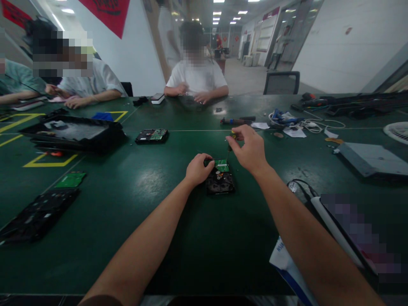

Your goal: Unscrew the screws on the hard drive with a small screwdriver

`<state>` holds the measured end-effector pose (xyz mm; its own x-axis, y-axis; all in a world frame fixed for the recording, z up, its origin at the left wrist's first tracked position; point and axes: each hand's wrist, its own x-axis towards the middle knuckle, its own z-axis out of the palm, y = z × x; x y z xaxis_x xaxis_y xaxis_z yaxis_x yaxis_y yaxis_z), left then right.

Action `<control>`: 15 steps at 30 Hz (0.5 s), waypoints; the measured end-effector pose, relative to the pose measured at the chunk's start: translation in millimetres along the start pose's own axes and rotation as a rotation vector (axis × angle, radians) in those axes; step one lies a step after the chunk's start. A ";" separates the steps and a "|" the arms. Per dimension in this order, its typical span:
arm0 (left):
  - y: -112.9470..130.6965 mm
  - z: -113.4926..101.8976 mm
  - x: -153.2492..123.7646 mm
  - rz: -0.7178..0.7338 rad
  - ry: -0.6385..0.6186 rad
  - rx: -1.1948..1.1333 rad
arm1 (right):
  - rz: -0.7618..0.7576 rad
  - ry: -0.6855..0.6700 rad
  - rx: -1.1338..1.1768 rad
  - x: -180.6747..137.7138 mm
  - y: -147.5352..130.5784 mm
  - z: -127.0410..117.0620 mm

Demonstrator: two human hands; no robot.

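Note:
A hard drive [220, 183] with a green circuit board lies on the green table in front of me, its board side up. My left hand [198, 171] grips the drive's left edge near its far corner. Above the far right corner, my right hand [249, 148] pinches a screwdriver [229, 146] with a yellow-and-dark handle. Its thin shaft points down to the edge of the circuit board; whether the tip sits in a screw is too small to tell.
Another hard drive [151, 136] lies ahead to the left, near a black tray [76, 131]. At the left are a loose green board [70, 179] and black drive parts [40, 214]. A metal box [376, 159] and cables [287, 119] are at right. Co-workers sit opposite.

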<state>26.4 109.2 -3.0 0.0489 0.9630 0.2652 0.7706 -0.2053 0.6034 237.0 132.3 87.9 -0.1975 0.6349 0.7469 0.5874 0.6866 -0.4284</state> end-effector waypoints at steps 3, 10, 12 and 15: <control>-0.3 0.3 0.8 -0.005 -0.004 -0.002 | -0.021 -0.003 -0.008 0.3 -2.4 -1.8; 0.2 -0.2 0.1 -0.002 -0.002 0.002 | 0.042 0.032 0.002 1.1 3.1 -0.7; 0.8 -0.7 -0.3 0.006 0.001 0.004 | 0.051 0.026 0.010 1.0 2.9 -0.7; 1.3 -1.1 -0.5 0.017 0.003 0.002 | 0.020 0.026 0.004 1.0 0.0 -1.7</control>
<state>26.7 108.3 -1.6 0.0601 0.9589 0.2773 0.7711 -0.2210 0.5971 238.1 132.4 89.5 -0.1652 0.6390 0.7513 0.5881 0.6753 -0.4451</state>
